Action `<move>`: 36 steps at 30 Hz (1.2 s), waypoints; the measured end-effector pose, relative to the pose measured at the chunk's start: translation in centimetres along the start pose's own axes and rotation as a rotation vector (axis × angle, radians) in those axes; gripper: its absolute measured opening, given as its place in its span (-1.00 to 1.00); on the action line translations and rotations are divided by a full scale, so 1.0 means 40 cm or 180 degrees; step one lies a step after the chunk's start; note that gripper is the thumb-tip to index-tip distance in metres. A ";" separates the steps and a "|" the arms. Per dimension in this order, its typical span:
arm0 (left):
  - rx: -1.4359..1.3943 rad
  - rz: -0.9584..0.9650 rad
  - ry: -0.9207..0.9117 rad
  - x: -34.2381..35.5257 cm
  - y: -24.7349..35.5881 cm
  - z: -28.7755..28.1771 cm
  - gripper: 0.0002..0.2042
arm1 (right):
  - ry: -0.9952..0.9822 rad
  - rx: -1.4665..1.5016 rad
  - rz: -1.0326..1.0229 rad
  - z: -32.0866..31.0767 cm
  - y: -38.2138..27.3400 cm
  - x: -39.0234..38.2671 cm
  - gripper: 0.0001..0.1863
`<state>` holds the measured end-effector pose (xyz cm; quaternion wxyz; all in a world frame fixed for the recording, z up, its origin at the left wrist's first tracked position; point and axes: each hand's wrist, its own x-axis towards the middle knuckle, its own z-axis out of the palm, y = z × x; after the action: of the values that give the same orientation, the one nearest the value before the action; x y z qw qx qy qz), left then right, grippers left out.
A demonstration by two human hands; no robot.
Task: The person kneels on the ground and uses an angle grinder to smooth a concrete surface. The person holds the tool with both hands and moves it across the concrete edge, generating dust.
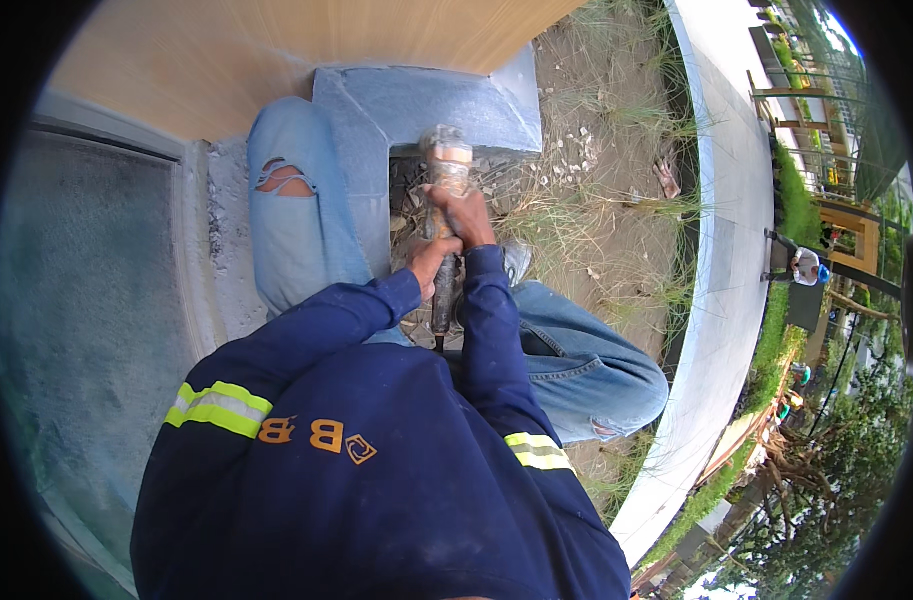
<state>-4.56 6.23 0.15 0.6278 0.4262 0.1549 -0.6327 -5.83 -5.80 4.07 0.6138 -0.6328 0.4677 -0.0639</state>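
Note:
Both my hands are closed around a dusty angle grinder (444, 308), which lies lengthwise away from me with its cord end nearest my body. My left hand (433, 266) wraps the rear of its body. Farther forward, my right hand (465, 216) grips it just behind the front end. The grinder's head is blurred and sits at the inner edge of a grey stone slab (437, 100); I cannot make out its disc. Whether the head touches the slab cannot be told.
A wood-grain panel (277, 50) rises beyond the slab. At left stands a dark framed glass pane (97, 260). Dry soil with grass tufts (607, 230) and stone chips lies right, bordered by a pale paved strip (722, 230). A person in a blue helmet (809, 268) is far right.

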 end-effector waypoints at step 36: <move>0.0161 0.0024 -0.0026 0.024 0.011 0.012 -0.73 | 0.0309 0.0133 -0.0206 -0.018 0.012 0.028 -0.53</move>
<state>-4.17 5.16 -0.12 0.6198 0.4399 0.1347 -0.6357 -5.92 -6.99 3.28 0.6010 -0.6309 0.4747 -0.1241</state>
